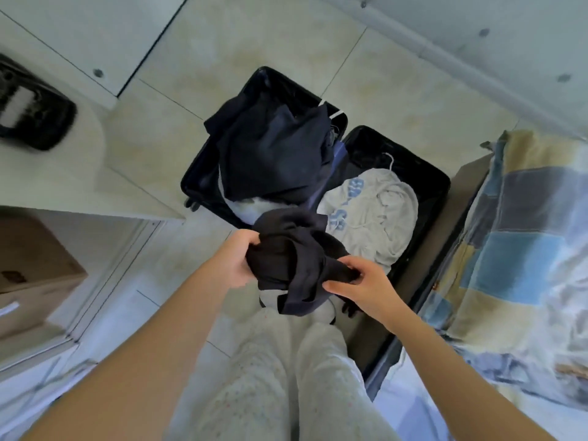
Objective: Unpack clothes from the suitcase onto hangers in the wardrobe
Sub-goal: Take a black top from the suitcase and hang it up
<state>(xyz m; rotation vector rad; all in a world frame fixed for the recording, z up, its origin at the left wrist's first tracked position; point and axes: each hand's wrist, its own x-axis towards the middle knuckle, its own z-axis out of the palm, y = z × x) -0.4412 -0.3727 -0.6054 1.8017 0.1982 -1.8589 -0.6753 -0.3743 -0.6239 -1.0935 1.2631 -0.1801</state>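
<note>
Holding a bunched dark garment (294,259) just above the near edge of the open suitcase (377,144).
Gripped on one side by the left hand (237,264), pinched on the other by the right hand (361,286), fingers curled into the cloth; underneath, a grey hoodie (375,218) in the right half, piled dark clothes (273,154) in the left.

Centre frame: open black hard-shell suitcase (375,144) on pale tiled floor (254,43); dark navy clothes pile (273,151) in its left half, grey printed hoodie (375,218) in its right; patchwork-quilted bed (525,233) right edge.
</note>
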